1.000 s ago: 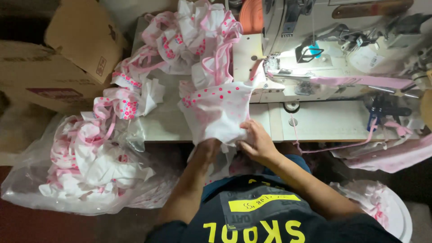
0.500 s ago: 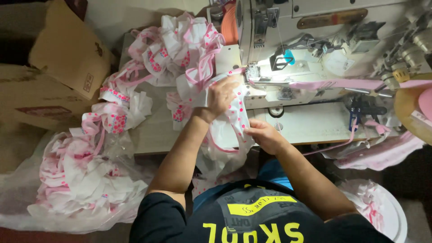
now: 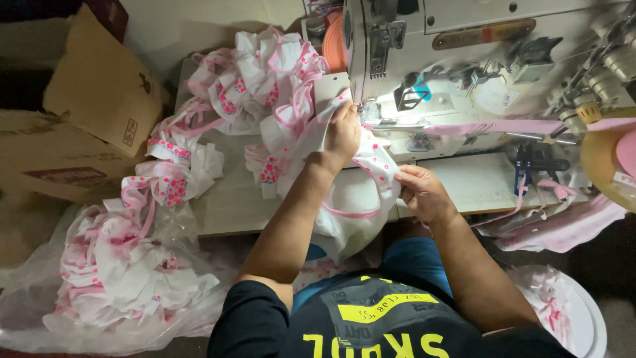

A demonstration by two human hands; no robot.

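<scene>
A pale worktable (image 3: 225, 205) carries a cream industrial sewing machine (image 3: 464, 40) and a heap of white, pink-trimmed sewn pieces (image 3: 265, 79). The left hand (image 3: 343, 136) presses a white fabric piece with pink flower print and pink binding (image 3: 358, 199) up by the needle area, fingers closed over its edge. The right hand (image 3: 422, 193) pinches the same fabric's lower edge, though the fingertips are probably tucked under. A clear plastic bag of finished pieces (image 3: 112, 285) sits at the left, beside a brown cardboard box (image 3: 99, 86).

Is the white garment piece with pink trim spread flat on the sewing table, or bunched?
Bunched. The garment piece drapes over the table edge, gripped by the left hand and right hand.
</scene>
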